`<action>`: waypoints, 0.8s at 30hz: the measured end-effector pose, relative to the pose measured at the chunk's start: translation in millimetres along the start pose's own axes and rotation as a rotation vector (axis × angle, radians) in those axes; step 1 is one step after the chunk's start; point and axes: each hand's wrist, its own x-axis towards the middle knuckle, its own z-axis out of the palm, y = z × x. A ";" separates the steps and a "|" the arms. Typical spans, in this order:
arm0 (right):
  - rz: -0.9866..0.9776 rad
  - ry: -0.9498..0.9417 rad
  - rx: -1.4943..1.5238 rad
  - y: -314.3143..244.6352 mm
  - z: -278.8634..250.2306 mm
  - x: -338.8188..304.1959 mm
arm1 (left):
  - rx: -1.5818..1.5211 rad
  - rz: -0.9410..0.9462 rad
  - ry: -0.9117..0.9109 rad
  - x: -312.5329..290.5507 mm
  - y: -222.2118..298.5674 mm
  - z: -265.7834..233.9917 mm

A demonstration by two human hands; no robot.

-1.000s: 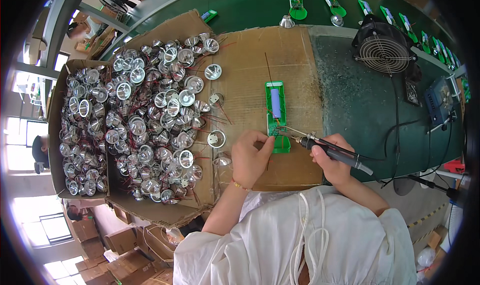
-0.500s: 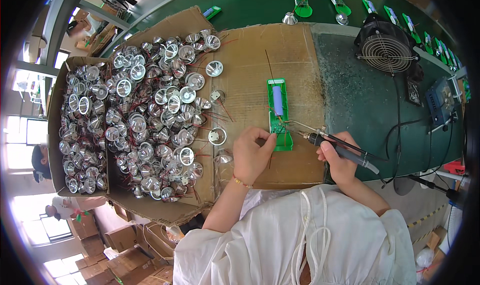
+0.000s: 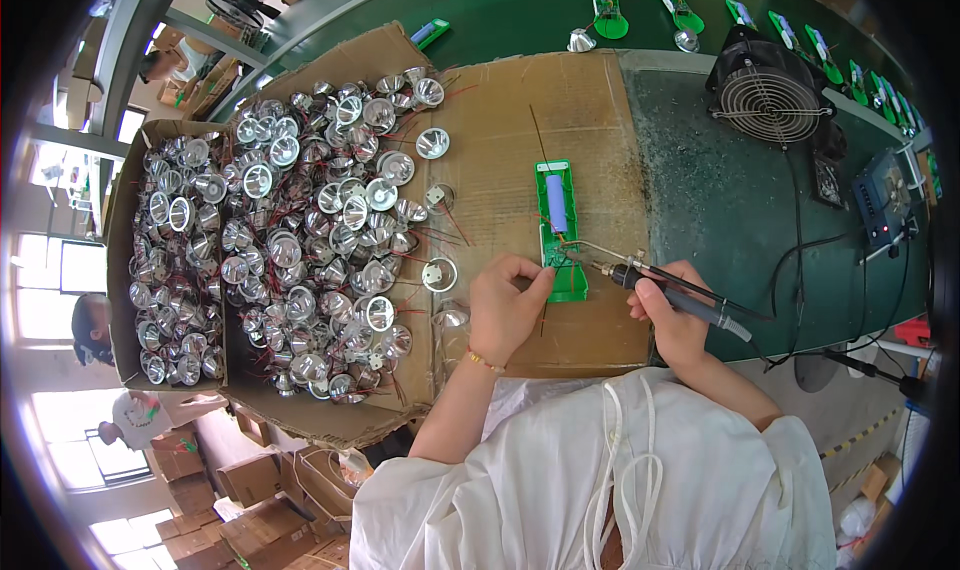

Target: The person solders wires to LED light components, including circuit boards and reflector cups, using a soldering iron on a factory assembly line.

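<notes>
A green plastic casing (image 3: pixel 566 288) lies lengthwise on the cardboard, with a purple cylindrical battery (image 3: pixel 556 206) in its far half and a small circuit board with thin wires in its near half. My left hand (image 3: pixel 508 302) comes in from the left, thumb and index finger pinched at the board's left edge; whatever is between the fingertips is too small to make out. My right hand (image 3: pixel 675 315) grips a soldering iron (image 3: pixel 680 298) from the right. The iron's tip and a thin metal tube (image 3: pixel 605 251) fixed along it point at the board.
Cardboard boxes (image 3: pixel 395 415) full of silver reflector cups (image 3: pixel 300 250) with red wires fill the left side. A black fan (image 3: pixel 770 105) and a blue soldering station (image 3: pixel 884 202) stand at right, cables trailing. More green casings (image 3: pixel 607 15) line the far belt. Other people are at left.
The view has shifted slightly, moving the boxes a little to the right in the picture. Both hands and the soldering iron stay nearly in place over the casing.
</notes>
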 end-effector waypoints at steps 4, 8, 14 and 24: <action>-0.030 -0.025 -0.022 0.5 -0.4 -0.7 | 0.025 0.024 0.000 0.3 1.4 -0.3; -0.048 -0.062 -0.065 7.8 -1.8 0.1 | 0.021 0.007 0.002 0.2 0.6 0.8; -0.027 -0.032 -0.048 5.2 -1.8 -0.1 | 0.006 -0.028 -0.022 1.3 3.3 -0.2; -0.029 0.018 -0.021 1.3 -8.2 -0.8 | 0.034 -0.037 -0.033 2.8 3.0 -1.2</action>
